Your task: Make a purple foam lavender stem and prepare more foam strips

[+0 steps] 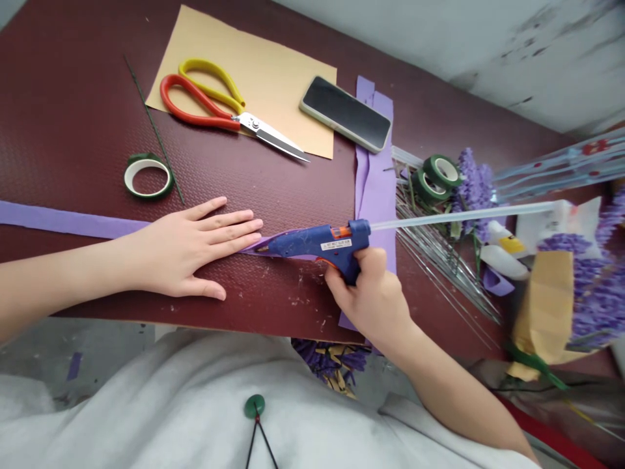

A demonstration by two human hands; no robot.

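Left hand: the left hand [183, 249] lies flat on the table, palm down, fingers released and slightly spread, resting over a purple paper strip [63, 219].
Right hand: the right hand [374, 303] is clenched around the pistol grip of a blue hot glue gun [312, 242], with the fingers [364, 260] curled round the handle.
Glue gun: its scuffed plastic body lies almost level, the nozzle pressed low against the purple paper strip just beyond the left fingertips; a translucent glue stick [463, 216] runs out of its back like a long, smooth rod.
Purple paper strip: long, flat and matte, it crosses the table from the left edge, passes under the left hand and ends at the nozzle.
Table: a maroon board [73, 130] with a fine pebbled texture, flecked with scraps.
On the board: a sheet of kraft paper [293, 65] lies under steel scissors [219, 107] with red and yellow loop handles, and a smartphone [346, 113] sits face up at its corner – beside it, wider lilac strips [375, 189].
Nearby: green floral tape rolls [148, 176], a thin green wire stem [153, 127], a bundle of bare wires [439, 267], and artificial lavender sprigs [473, 189].
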